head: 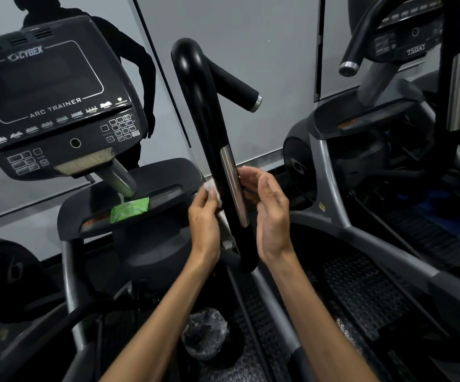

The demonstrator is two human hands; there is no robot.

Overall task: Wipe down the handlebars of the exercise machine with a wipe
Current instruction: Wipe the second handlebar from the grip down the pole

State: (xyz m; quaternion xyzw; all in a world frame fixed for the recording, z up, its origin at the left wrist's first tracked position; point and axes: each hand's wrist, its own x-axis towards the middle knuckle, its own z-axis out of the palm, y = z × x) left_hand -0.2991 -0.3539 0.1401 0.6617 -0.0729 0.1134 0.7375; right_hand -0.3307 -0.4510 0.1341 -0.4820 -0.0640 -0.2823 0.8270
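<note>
wipe pack (129, 212) left of handlebar (209, 128)

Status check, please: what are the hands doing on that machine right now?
Left hand pinches wipe against handlebar. Right hand open beside it. Nothing blocking.

Green wipe packet (129, 212) on the console shelf (91, 205); crumpled plastic bag (205, 333) (clear) on the floor.

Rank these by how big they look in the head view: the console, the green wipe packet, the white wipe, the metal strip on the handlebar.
1. console
2. metal strip
3. green wipe packet, near the strip in apparent area, so that order is unsure
4. white wipe, partly hidden by the left hand
</note>
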